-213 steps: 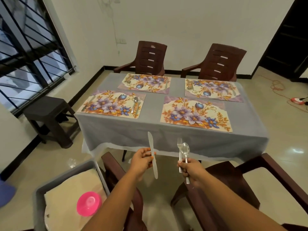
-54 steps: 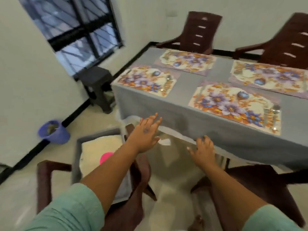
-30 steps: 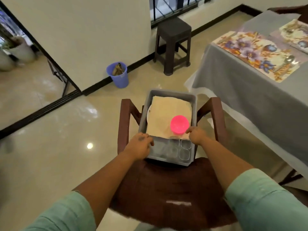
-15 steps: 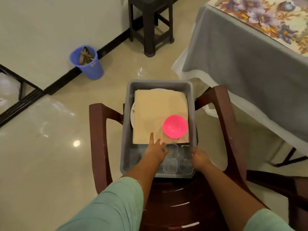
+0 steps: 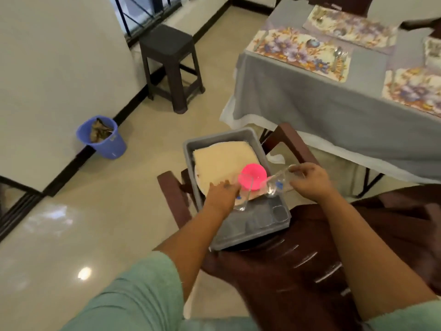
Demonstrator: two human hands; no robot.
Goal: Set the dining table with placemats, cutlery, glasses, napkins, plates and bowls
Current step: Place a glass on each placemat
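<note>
Head view: a grey tub (image 5: 253, 137) stood on the seat of a dark brown chair (image 5: 281, 271), beside the cloth-covered dining table (image 5: 310, 108). The left hand (image 5: 220, 195) was over the tub's near half, its fingers curled round a clear glass (image 5: 244, 194) that stood roughly upright, just in front of the pink bowl (image 5: 253, 176). The right hand (image 5: 310, 181) was over the tub's right rim, its fingers curled round a second clear glass (image 5: 278, 181); this one lay tilted, its base toward the pink bowl and its mouth under the fingers. Both glasses were raised above the tub floor, where further glasses (image 5: 278, 212) remained, blurred. The pink bowl rested on folded beige napkins (image 5: 222, 161), and a white plate edge (image 5: 198, 177) showed beneath them at the left. On the table lay floral placemats (image 5: 298, 50), the nearest carrying cutlery (image 5: 337, 57) at its right end. A dark stool (image 5: 170, 65) and a blue bucket (image 5: 105, 142) stood on the floor by the wall.
</note>
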